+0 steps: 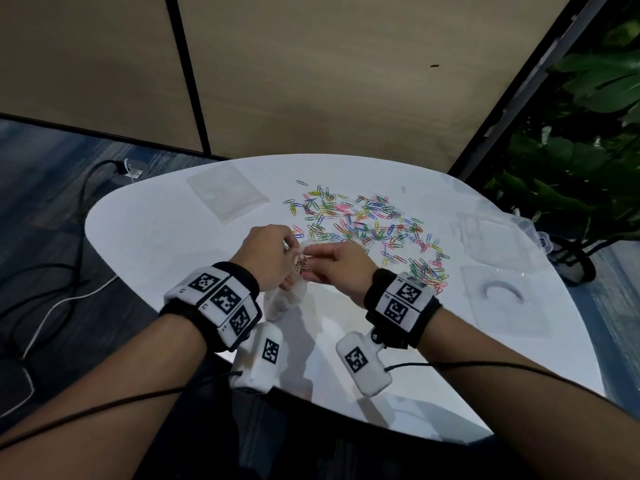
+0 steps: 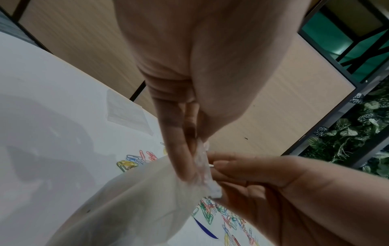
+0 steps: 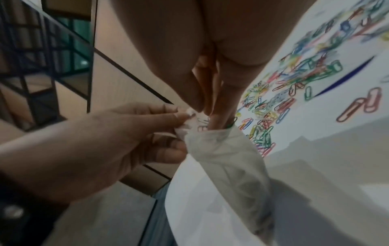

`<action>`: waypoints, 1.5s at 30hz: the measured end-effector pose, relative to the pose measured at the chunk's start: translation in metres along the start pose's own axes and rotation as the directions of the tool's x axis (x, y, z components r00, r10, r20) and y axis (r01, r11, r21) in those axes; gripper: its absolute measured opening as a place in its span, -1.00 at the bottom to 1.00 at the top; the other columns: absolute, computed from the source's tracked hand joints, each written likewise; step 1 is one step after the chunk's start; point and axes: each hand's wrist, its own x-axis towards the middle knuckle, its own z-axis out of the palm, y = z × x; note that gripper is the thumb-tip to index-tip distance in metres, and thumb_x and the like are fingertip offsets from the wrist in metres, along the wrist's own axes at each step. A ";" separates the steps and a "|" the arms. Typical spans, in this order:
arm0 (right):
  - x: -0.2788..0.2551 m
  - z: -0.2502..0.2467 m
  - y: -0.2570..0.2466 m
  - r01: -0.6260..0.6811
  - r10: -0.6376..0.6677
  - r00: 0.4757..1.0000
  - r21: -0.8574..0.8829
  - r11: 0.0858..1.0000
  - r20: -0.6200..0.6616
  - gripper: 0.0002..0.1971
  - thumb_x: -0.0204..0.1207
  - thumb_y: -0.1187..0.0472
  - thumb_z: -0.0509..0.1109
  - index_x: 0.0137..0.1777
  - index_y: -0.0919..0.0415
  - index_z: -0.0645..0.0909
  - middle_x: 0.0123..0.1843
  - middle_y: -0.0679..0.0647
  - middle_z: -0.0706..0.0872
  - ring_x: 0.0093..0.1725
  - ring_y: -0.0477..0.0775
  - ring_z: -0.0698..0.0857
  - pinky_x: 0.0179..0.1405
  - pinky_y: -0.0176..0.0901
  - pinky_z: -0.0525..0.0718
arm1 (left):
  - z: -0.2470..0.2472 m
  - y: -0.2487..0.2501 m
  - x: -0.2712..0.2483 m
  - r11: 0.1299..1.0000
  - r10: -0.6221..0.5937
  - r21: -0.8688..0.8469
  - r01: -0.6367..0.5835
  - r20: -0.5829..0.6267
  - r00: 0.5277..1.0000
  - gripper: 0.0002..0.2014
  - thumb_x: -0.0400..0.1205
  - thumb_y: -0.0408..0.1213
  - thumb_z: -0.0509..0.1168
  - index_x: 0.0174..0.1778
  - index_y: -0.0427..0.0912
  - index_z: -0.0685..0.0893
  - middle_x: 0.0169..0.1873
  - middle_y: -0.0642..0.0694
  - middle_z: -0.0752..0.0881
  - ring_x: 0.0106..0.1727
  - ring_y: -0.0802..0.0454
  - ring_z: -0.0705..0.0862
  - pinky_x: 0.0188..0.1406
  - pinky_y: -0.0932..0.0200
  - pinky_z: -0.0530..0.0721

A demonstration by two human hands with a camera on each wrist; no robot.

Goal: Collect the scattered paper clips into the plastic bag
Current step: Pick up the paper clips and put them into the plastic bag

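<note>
Right wrist view: left hand [image 3: 101, 141] pinches the limp plastic bag [image 3: 227, 158] by its rim; right hand [image 3: 210, 79] pinches paper clips [image 3: 202, 124] into its mouth. Clips look light and slippery; best pinched in small bunches.

The clear, crinkled plastic bag [image 1: 291, 299] is being held upright above the white tabletop [image 1: 173, 237], its mouth being pinched open, with a few clips showing at the opening. Multicoloured paper clips [image 1: 367, 223] are lying scattered flat in a broad spread just beyond it.
</note>
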 end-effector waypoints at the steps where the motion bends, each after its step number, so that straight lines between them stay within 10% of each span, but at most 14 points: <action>1: -0.001 0.000 -0.001 -0.020 0.020 1.000 0.035 0.999 0.019 -0.73 0.56 0.58 0.30 0.21 0.42 0.66 -0.14 0.27 0.73 -0.29 0.00 0.76 -0.09 -0.30 0.80 | 0.000 0.000 0.000 1.000 -0.002 -0.011 0.002 0.006 1.000 -0.91 0.74 -0.37 0.27 0.04 -0.32 0.64 -0.36 -0.39 0.82 -0.37 -0.33 0.85 -0.23 -0.16 0.88; 18: 0.007 -0.040 -0.009 0.163 -0.166 0.986 -0.132 0.978 -0.012 -0.74 0.60 0.56 0.22 -0.02 0.37 0.75 -0.04 0.35 0.78 -0.18 0.14 0.81 -0.06 -0.04 0.83 | 0.000 0.002 0.002 0.996 -0.006 -0.083 0.008 0.024 1.000 -0.89 0.76 -0.34 0.27 0.06 -0.32 0.64 -0.38 -0.31 0.75 -0.53 -0.11 0.78 -0.29 -0.11 0.89; 19: 0.011 -0.047 0.000 0.165 -0.190 0.981 -0.346 0.923 -0.039 -0.71 0.62 0.50 0.21 0.02 0.27 0.77 0.05 0.31 0.78 -0.09 0.14 0.80 0.02 0.04 0.82 | -0.001 0.002 0.003 0.996 -0.011 -0.085 0.012 0.017 1.000 -0.90 0.75 -0.35 0.28 0.07 -0.31 0.64 -0.38 -0.29 0.74 -0.53 -0.11 0.77 -0.30 -0.11 0.89; 21: 0.014 -0.058 0.023 0.189 -0.192 0.976 -0.830 0.525 0.101 -0.67 0.69 0.29 0.19 0.35 0.09 0.66 0.41 0.20 0.65 0.31 0.16 0.68 0.40 0.13 0.62 | -0.002 0.001 0.006 0.996 -0.020 -0.082 0.019 -0.001 1.000 -0.91 0.75 -0.35 0.29 0.06 -0.30 0.65 -0.39 -0.27 0.73 -0.57 -0.05 0.76 -0.35 -0.05 0.88; 24: 0.005 -0.070 0.068 0.357 0.027 0.934 -0.934 -0.017 0.356 -0.47 0.75 0.09 0.08 0.70 0.14 0.15 0.75 0.11 0.08 0.69 0.17 0.19 0.65 0.08 0.23 | -0.001 0.001 0.010 0.997 -0.029 -0.075 0.028 -0.011 1.000 -0.93 0.74 -0.34 0.30 0.05 -0.27 0.66 -0.38 -0.26 0.75 -0.58 -0.02 0.77 -0.39 0.00 0.87; 30: -0.011 -0.129 0.114 0.258 -0.020 0.962 -0.930 -0.263 0.273 -0.39 0.76 0.05 -0.05 0.74 0.14 -0.14 0.77 0.06 -0.17 0.75 0.23 -0.08 0.69 0.26 0.01 | 0.002 0.005 0.010 0.999 -0.026 -0.040 0.026 0.012 1.000 -0.92 0.75 -0.34 0.29 -0.04 -0.21 0.64 -0.36 -0.27 0.77 -0.60 0.02 0.77 -0.46 0.12 0.82; 37: -0.001 -0.151 0.122 0.034 -0.011 0.999 -0.996 -0.084 0.035 -0.39 0.64 0.37 0.17 0.68 0.21 0.11 0.71 0.19 0.11 0.55 0.40 0.37 0.43 0.17 0.55 | 0.022 0.020 0.008 0.999 -0.028 -0.027 0.030 0.064 0.998 -0.92 0.75 -0.36 0.29 -0.06 -0.19 0.64 -0.37 -0.30 0.77 -0.58 -0.03 0.77 -0.45 0.11 0.83; 42: 0.010 -0.145 0.102 0.024 -0.184 0.983 -1.000 -0.014 0.027 -0.80 0.53 0.44 0.33 0.06 0.28 0.74 0.10 0.18 0.70 0.05 0.18 0.72 0.10 -0.07 0.71 | 0.033 0.027 0.006 1.000 -0.019 0.002 0.019 0.093 0.995 -0.92 0.75 -0.36 0.28 -0.04 -0.19 0.64 -0.38 -0.30 0.78 -0.61 0.02 0.76 -0.46 0.13 0.83; 45: 0.016 -0.157 0.086 -0.148 -0.171 0.964 -0.943 0.298 -0.205 -0.87 0.47 0.37 0.45 -0.10 0.24 0.84 -0.08 0.10 0.82 -0.03 0.10 0.79 0.08 -0.19 0.73 | 0.037 0.030 0.007 1.000 -0.011 0.013 0.009 0.099 0.995 -0.93 0.76 -0.36 0.27 0.00 -0.24 0.65 -0.36 -0.33 0.78 -0.60 0.01 0.76 -0.48 0.14 0.83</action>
